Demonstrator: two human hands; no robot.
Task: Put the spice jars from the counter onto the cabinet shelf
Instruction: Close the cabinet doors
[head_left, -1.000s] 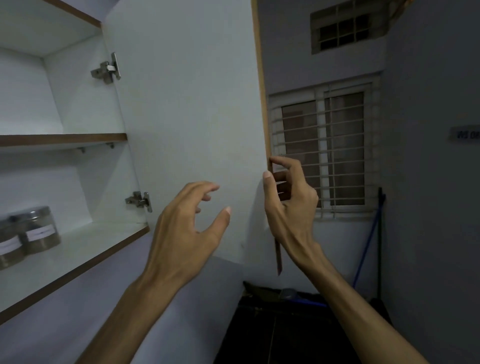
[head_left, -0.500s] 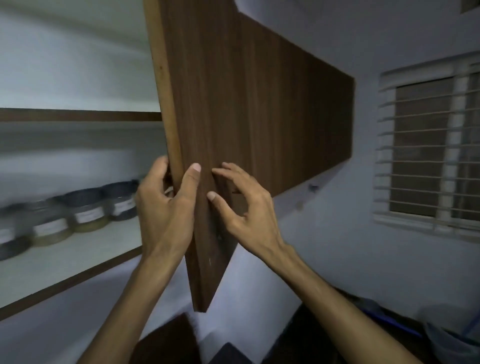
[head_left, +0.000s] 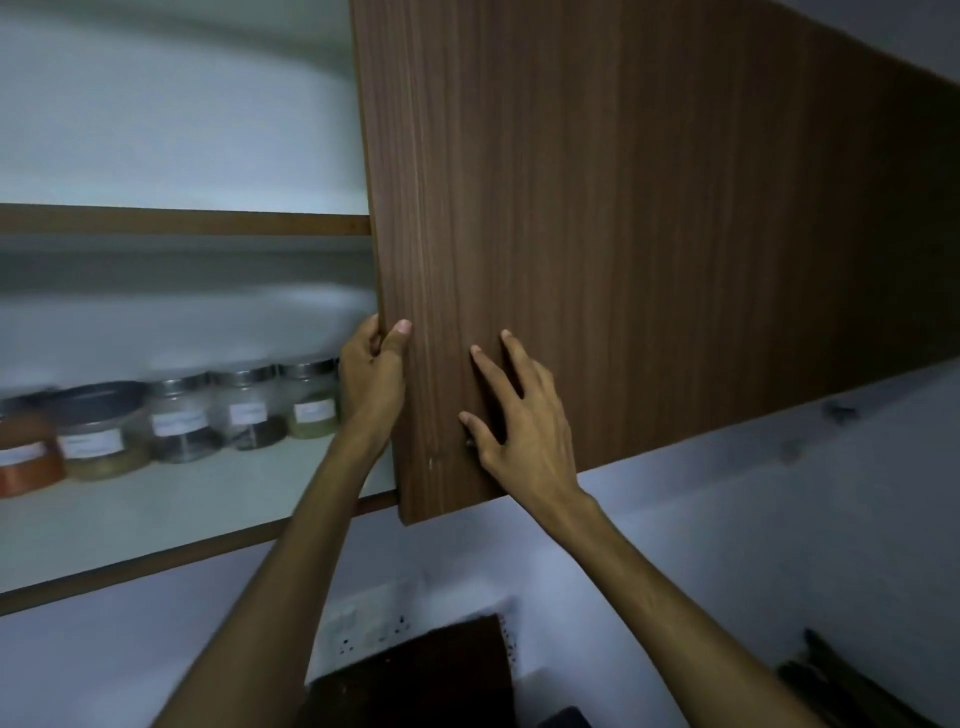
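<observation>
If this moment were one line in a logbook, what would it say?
phase: closing door | left hand: grips cabinet door edge | right hand: flat on door front | spice jars: on lower shelf

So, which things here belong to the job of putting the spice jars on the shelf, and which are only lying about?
Belongs to the job:
- spice jars
- lower shelf
- cabinet door
- left hand gripping the door edge
- right hand flat on the door

Lying about:
- wall socket
- dark board
</observation>
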